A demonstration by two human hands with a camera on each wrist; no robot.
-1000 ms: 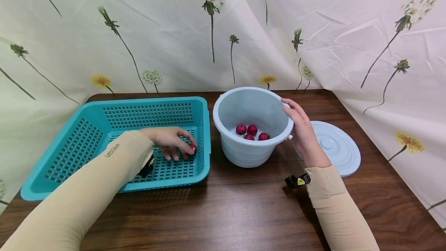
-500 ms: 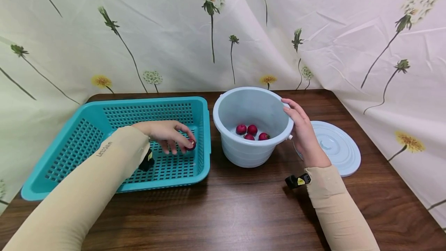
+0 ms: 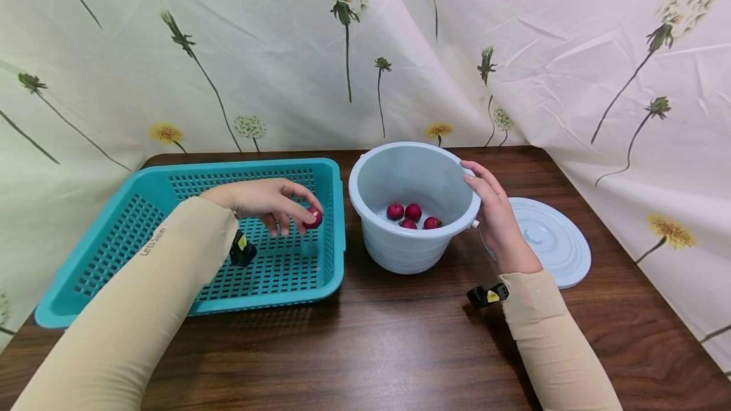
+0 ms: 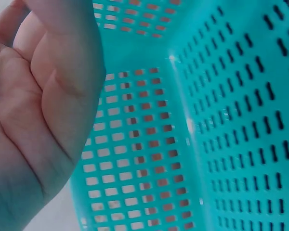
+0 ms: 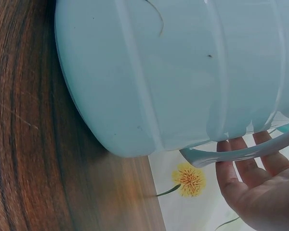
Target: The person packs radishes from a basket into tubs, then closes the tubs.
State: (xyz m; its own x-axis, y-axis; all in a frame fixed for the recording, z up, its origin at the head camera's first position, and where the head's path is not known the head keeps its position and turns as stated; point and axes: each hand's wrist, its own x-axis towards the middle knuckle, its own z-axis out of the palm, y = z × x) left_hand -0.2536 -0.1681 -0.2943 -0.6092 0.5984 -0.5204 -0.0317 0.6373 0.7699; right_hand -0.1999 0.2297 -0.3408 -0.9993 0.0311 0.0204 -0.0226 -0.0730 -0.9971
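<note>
In the head view my left hand (image 3: 268, 202) pinches a small round red fruit (image 3: 313, 217) between thumb and fingertips, over the right part of the teal perforated basket (image 3: 333, 252). The left wrist view shows the palm (image 4: 33, 106) beside the basket's slotted wall; the fruit is out of sight there. My right hand (image 3: 499, 224) holds the light blue bucket (image 3: 402, 249) at the right side of its rim. In the right wrist view several fingers (image 5: 248, 163) press the bucket's outer wall by its handle (image 5: 231, 155). Several similar red fruits (image 3: 413, 212) lie on the bucket's bottom.
A round light blue lid (image 3: 545, 240) lies flat on the dark wooden table (image 3: 371, 347), right of the bucket and partly behind my right hand. A flower-print cloth (image 3: 274, 49) hangs along the back and sides. The basket and bucket stand close together.
My left hand has risen from the basket's bottom with the red fruit, moving slightly towards the back. The right hand and the bucket have stayed in place.
</note>
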